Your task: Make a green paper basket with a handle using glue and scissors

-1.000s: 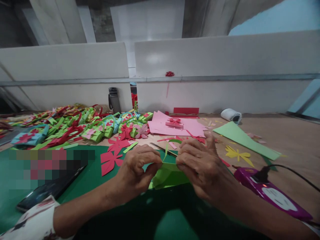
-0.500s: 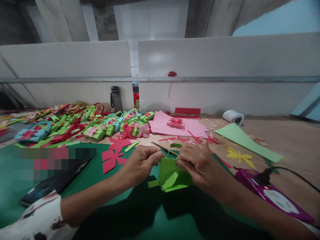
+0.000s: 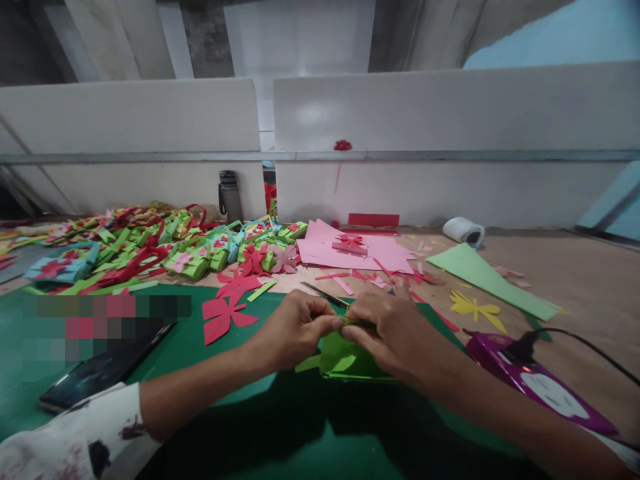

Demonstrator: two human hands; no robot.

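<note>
A bright green folded paper piece (image 3: 350, 357) hangs above the green mat (image 3: 280, 427). My left hand (image 3: 300, 330) pinches its upper left edge, thumb and forefinger together. Fingers of my right hand (image 3: 383, 323) close on the top edge of the same piece, their tips nearly touching the left ones. A light green tab sticks out at the lower left of the piece. Just beyond my hands a pair of scissors (image 3: 325, 294) lies, its handles hidden. Red paper flowers (image 3: 227, 316) rest on the mat left of my hands.
Many small paper bags (image 3: 190, 261) are heaped at the back left, near a grey bottle (image 3: 230, 197). Pink sheets (image 3: 320, 250) lie beyond my hands. At right are a green sheet (image 3: 490, 280), a yellow cutout (image 3: 475, 310) and a purple power strip (image 3: 543, 390) with a cable.
My left hand has moved right, up to my right hand. The green paper's top edge is now mostly covered by fingers, and its body looks more tilted.
</note>
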